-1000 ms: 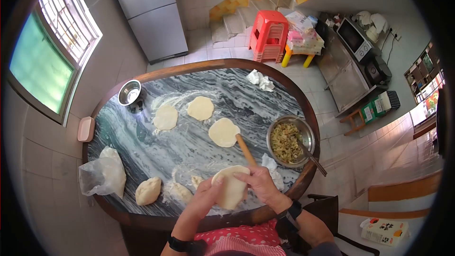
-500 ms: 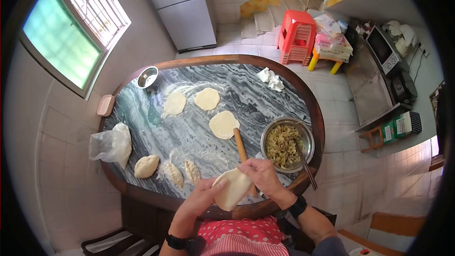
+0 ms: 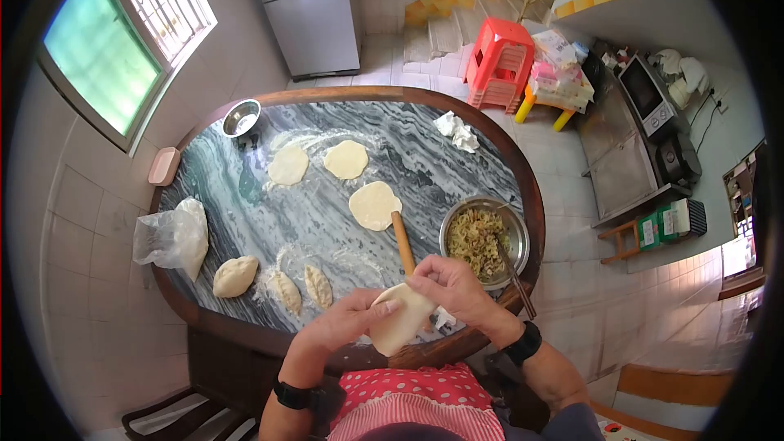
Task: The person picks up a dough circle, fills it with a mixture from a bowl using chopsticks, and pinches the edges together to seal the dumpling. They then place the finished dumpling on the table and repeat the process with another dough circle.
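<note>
A flat round dough wrapper hangs between my hands above the near table edge. My left hand grips its left side, thumb on top. At its upper right edge, my right hand pinches it with fingertips. Just beyond lies a wooden rolling pin, partly hidden behind my hands. Its far end touches a rolled wrapper; two more, a left wrapper and a middle wrapper, lie farther back. Right of my hands stands a steel bowl of shredded filling with utensils leaning in it.
On the floured marble table are two pleated dumplings, a dough lump and a plastic bag with white contents. Farther off are a small metal bowl, a pink dish and crumpled tissue.
The view has shifted slightly, so the table appears a little farther left and up. My hands still hold the wrapper, now turned a little, with the right hand closer to the left.
</note>
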`<state>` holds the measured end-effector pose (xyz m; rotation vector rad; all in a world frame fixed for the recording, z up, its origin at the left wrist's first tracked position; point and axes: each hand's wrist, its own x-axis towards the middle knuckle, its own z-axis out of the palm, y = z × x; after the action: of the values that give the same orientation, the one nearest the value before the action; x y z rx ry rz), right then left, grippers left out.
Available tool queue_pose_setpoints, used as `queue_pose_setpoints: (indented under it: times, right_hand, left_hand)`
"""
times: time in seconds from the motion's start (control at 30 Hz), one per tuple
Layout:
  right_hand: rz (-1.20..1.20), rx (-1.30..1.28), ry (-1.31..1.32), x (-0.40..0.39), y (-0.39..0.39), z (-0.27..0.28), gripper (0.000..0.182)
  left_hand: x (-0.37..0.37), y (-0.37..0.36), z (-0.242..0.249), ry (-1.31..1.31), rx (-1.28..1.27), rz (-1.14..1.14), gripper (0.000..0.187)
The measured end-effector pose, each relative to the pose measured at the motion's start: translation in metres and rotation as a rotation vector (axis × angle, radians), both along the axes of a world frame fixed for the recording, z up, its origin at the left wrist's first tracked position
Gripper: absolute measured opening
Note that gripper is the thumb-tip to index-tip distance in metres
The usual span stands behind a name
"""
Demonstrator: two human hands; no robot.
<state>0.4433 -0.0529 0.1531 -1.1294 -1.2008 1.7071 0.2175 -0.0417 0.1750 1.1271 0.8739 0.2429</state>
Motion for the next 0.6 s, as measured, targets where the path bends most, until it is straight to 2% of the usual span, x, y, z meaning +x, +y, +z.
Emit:
queue_pose_setpoints:
  times: [0.07, 0.13, 0.27, 0.33, 0.37, 0.43, 0.47, 0.53, 0.57, 0.6]
  right_hand:
    - [-0.003, -0.013, 0.064, -0.001, 0.003, 0.01, 0.025]
    - [0.056, -0.175, 0.156, -0.004, 0.005, 0.016, 0.029]
    - [0.105, -0.142, 0.15, -0.004, 0.008, 0.024, 0.024]
    - [0.102, -0.068, 0.055, -0.01, 0.009, 0.049, 0.023]
    - [0.106, -0.07, 0.043, -0.014, 0.008, 0.057, 0.023]
    - [0.138, 0.006, -0.077, -0.025, 0.007, 0.071, 0.022]
    - [0.146, 0.002, -0.09, -0.033, 0.006, 0.075, 0.022]
    - [0.258, 0.057, -0.076, -0.05, 0.001, 0.079, 0.025]
    - [0.272, 0.049, -0.084, -0.058, 0.0, 0.08, 0.025]
    - [0.322, 0.044, -0.124, -0.065, -0.001, 0.081, 0.027]
  left_hand:
    - [-0.001, 0.004, 0.005, -0.037, 0.015, 0.058, 0.042]
    - [-0.005, 0.01, 0.01, -0.074, 0.213, 0.052, 0.038]
    - [-0.018, 0.013, 0.026, 0.0, 0.411, 0.056, 0.037]
    - [-0.033, 0.014, 0.034, -0.131, 0.119, 0.17, 0.045]
    - [-0.044, 0.015, 0.024, -0.143, 0.117, 0.175, 0.045]
    - [-0.065, 0.021, -0.021, -0.6, -0.174, 0.143, 0.049]
    - [-0.069, 0.022, -0.054, -0.749, -0.205, 0.155, 0.052]
    - [-0.044, 0.024, -0.094, -0.871, -0.286, 0.257, 0.052]
    - [-0.026, 0.021, -0.102, -0.977, -0.369, 0.35, 0.052]
    - [-0.009, 0.012, -0.087, -0.919, -0.409, 0.394, 0.052]
